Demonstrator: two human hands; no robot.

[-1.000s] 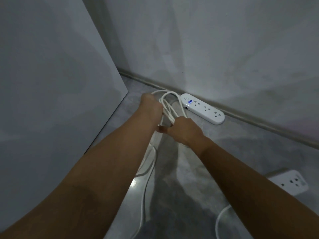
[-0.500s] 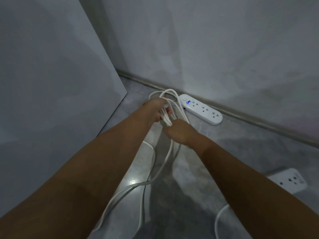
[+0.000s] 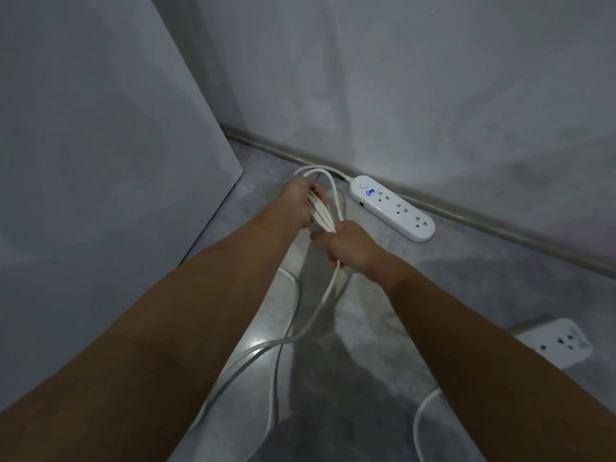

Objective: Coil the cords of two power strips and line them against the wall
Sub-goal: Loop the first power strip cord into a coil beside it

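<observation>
A long white power strip [image 3: 393,208] with a lit blue display lies on the floor along the base of the wall [image 3: 433,95]. Its white cord [image 3: 320,300] runs in several loops between my hands. My left hand [image 3: 300,203] grips the far end of the loops. My right hand [image 3: 346,248] grips the near end, and a slack length hangs from it down to the floor. A second white power strip [image 3: 560,345] lies at the right, partly hidden behind my right forearm; its cord [image 3: 420,418] curves over the floor below.
A tall grey panel [image 3: 100,161] stands close on the left, meeting the wall in a corner. A skirting strip [image 3: 500,225] runs along the wall's foot. The floor [image 3: 466,288] is grey concrete, with slack cord trailing toward the bottom edge.
My left hand has shifted its hold on the loops. A slack length of cord has lifted off the floor and now swings from my right hand toward the lower left.
</observation>
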